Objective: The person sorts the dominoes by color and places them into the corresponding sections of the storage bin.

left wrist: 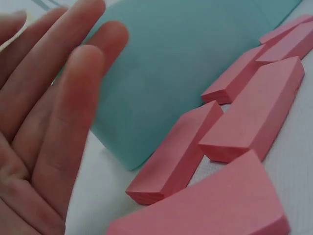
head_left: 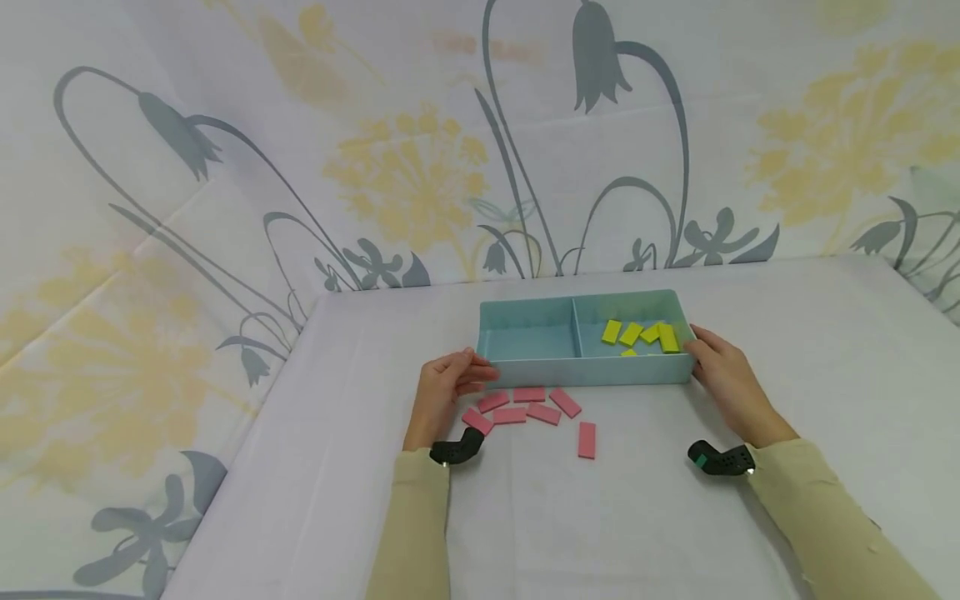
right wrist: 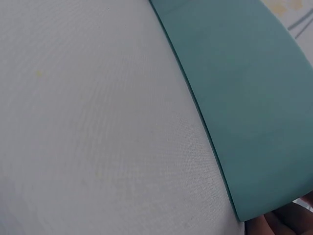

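Observation:
A light blue divided box (head_left: 517,372) stands on the white cloth, its long side facing me. Several yellow blocks (head_left: 631,334) lie in its right compartment; the left compartment holds none. My left hand (head_left: 444,385) is at the box's left front corner, fingers fairly straight, with fingertips (left wrist: 85,61) overlapping the box wall in the left wrist view. At the other end my right hand (head_left: 726,379) grips the right front corner; its fingers (right wrist: 288,218) show only partly in the right wrist view. Several flat pink blocks (head_left: 510,415) lie before the box, close to my left hand.
One pink block (head_left: 587,440) lies apart from the others, nearer to me. Behind the box hangs a floral curtain (head_left: 420,183), which also runs along the left side. Black wrist devices (head_left: 722,458) sit on both wrists.

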